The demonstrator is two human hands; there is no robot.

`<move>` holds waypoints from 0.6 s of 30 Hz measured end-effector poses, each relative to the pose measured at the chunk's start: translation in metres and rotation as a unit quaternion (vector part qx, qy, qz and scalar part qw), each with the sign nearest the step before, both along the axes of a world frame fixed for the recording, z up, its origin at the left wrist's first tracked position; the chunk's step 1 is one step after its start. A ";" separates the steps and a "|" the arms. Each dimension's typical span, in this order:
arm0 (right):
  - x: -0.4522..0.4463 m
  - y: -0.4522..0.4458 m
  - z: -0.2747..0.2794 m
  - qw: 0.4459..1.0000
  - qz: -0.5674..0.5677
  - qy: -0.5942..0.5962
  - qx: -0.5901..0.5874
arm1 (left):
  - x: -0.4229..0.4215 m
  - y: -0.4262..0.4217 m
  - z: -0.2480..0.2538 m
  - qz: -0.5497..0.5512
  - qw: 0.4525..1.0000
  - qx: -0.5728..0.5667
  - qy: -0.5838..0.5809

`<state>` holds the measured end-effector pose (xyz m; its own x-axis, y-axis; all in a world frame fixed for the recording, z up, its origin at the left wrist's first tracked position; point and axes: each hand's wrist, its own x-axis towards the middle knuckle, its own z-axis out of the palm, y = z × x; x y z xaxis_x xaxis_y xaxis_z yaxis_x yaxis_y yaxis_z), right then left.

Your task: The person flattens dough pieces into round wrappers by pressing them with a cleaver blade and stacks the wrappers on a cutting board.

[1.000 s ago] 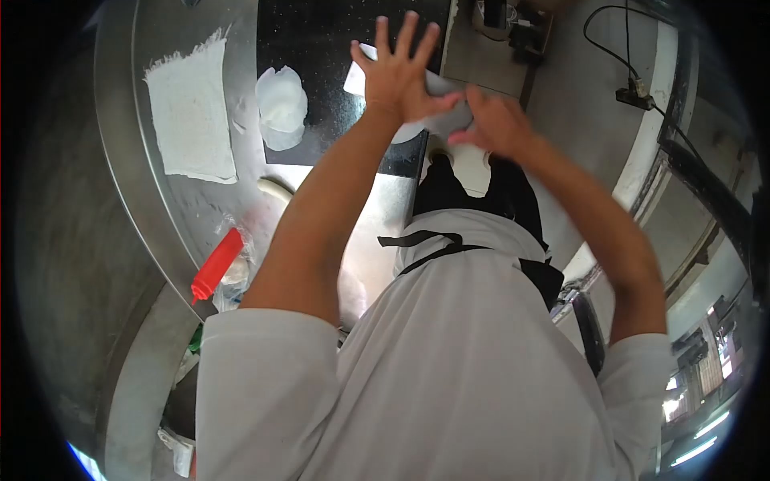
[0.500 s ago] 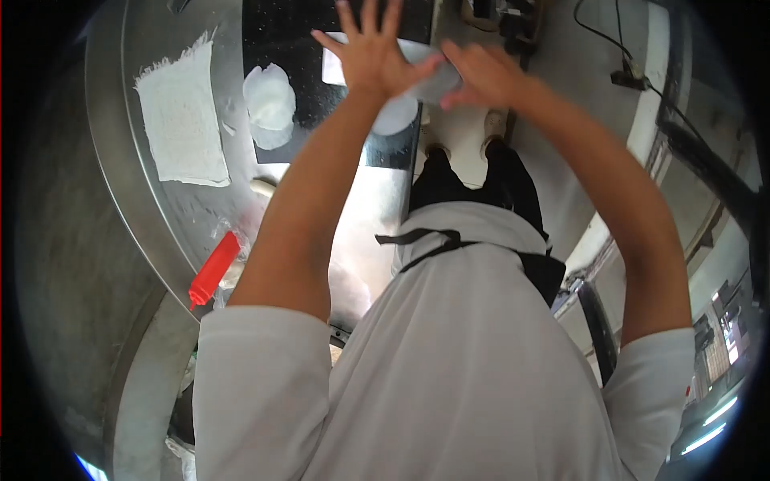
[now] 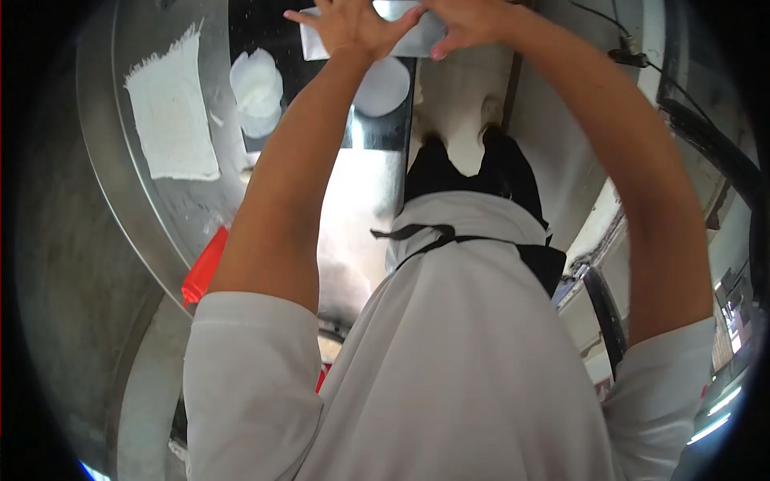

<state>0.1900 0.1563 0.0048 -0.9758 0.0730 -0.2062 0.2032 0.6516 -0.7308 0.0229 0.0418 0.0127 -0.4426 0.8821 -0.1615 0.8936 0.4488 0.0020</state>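
My left hand [image 3: 349, 28] is spread over a flat, silvery rectangular piece [image 3: 314, 44], its thumb pointing toward the right hand. At the piece's right end, my right hand [image 3: 465, 22] grips it, thumb at the lower edge; its other fingers are partly cut off by the frame's top. Just below the piece, a round, thin white disc [image 3: 382, 86] lies at the right edge of the black board [image 3: 293, 56]. More whitish, translucent rounds [image 3: 257, 92] overlap on the board's left side.
A frayed white cloth [image 3: 172, 112] lies on the metal counter [image 3: 104, 120] at the left. A red squeeze bottle [image 3: 206, 266] is partly behind my left forearm. Right of the counter are my legs and the floor. A black cable with a plug block [image 3: 628, 58] is at the upper right.
Both hands and the silvery piece have shifted toward the top of the view. The round disc below them is now fully uncovered. My left forearm now hides part of the red bottle.
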 end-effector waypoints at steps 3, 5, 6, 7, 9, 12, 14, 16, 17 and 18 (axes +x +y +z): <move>0.007 -0.031 -0.002 0.995 -0.079 -0.055 -0.013 | -0.009 -0.014 0.000 -0.074 0.996 0.003 -0.042; 0.028 -0.071 -0.013 0.987 -0.143 -0.072 0.012 | 0.006 -0.029 0.007 -0.113 0.991 -0.069 -0.033; 0.032 -0.073 -0.010 0.985 -0.139 -0.102 -0.008 | 0.008 -0.032 -0.006 -0.137 0.990 -0.039 -0.023; 0.034 -0.065 -0.014 0.982 -0.136 -0.131 -0.023 | 0.008 -0.028 -0.010 -0.149 0.989 0.007 0.000; 0.022 -0.027 -0.036 0.996 -0.078 -0.036 -0.010 | 0.007 -0.010 -0.003 -0.102 0.994 -0.020 -0.036; 0.021 -0.002 -0.063 0.991 -0.044 0.121 -0.027 | 0.001 0.012 0.001 -0.032 0.999 -0.019 0.008; 0.001 0.014 -0.071 0.984 -0.061 0.148 0.085 | -0.020 0.018 -0.011 -0.079 0.997 0.003 0.008; 0.011 -0.035 -0.008 0.995 -0.088 -0.039 -0.014 | -0.024 -0.004 -0.009 -0.137 0.990 -0.018 -0.025; 0.020 -0.055 -0.021 0.995 -0.093 -0.032 -0.011 | -0.020 -0.023 -0.018 -0.169 0.985 -0.027 -0.001; 0.024 -0.055 -0.019 0.994 -0.100 -0.047 -0.018 | -0.013 -0.027 -0.011 -0.170 0.984 -0.045 -0.010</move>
<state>0.2135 0.1014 -0.0146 -0.9184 0.2547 -0.3028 0.3954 0.5642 -0.7248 0.0102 0.0151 0.0018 -0.1196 0.9607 -0.2506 0.9925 0.1222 -0.0054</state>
